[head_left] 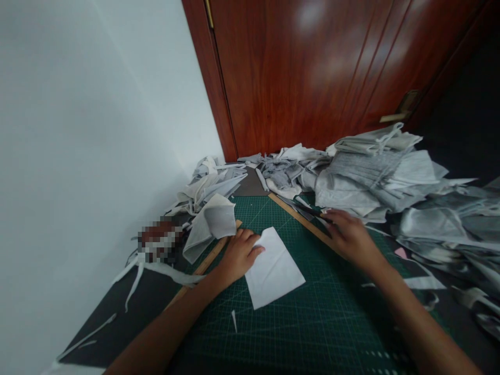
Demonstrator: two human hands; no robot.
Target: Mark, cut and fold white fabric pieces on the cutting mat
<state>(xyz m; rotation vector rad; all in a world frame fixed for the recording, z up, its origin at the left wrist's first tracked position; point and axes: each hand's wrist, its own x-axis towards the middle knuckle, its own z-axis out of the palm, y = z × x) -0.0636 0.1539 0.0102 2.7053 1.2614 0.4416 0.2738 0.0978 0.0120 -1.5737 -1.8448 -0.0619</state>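
Observation:
A white piece of cloth (275, 271), roughly rectangular with a faint crease, lies on the green cutting mat (312, 333). My left hand (242, 253) is closed on its upper left edge, fingers curled and thumb on top. To the right, my right hand (349, 234) is wrapped round a dark, slim tool (310, 210) that points left and away from me. Blur and the nearby scraps hide its exact kind. The tool is apart from the white cloth, above a wooden ruler strip (291, 211).
A second wooden strip (213, 255) lies at the left under grey cloth (222, 221). Heaps of grey and white fabric (375, 172) line the back and right. A thin white scrap (234, 321) rests on the mat. Behind stand a brown door (297, 78) and a white wall (97, 130).

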